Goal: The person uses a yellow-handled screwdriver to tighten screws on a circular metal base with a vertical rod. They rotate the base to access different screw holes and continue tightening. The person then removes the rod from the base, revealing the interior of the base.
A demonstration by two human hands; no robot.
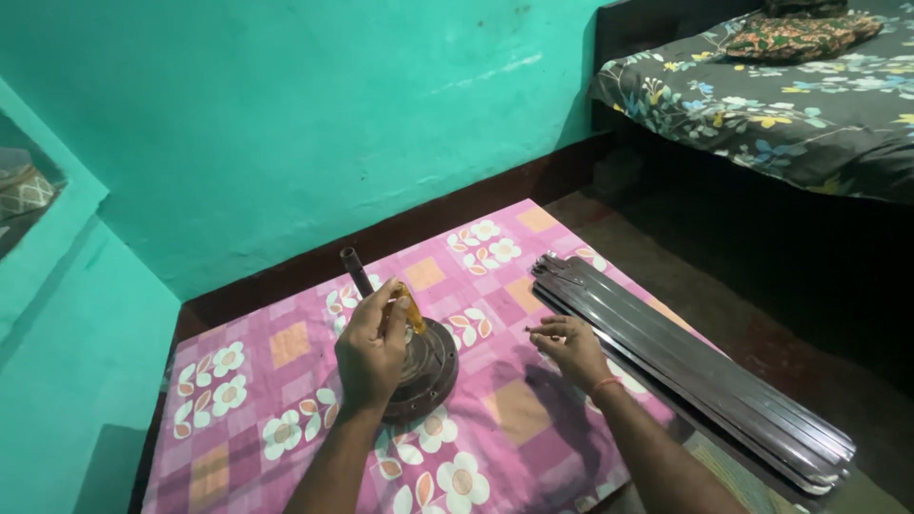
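A round dark metal fan motor housing [433, 366] lies on a pink flowered mat [286, 390], with a dark rod [355, 269] rising from it at a slant. My left hand [369, 350] rests over the housing and grips a screwdriver with a yellow handle [411, 311], pointed down at it. My right hand [571, 347] hovers just right of the housing, pinching a small dark screw [533, 329] between thumb and fingers. A stack of long grey metal fan blades [685, 362] lies right beside that hand.
The mat covers a low surface against a turquoise wall [286, 124]. A bed with a dark flowered cover [781, 95] stands at the back right, with a patterned cushion [795, 36] on it. Dark floor [762, 257] lies between the bed and the mat.
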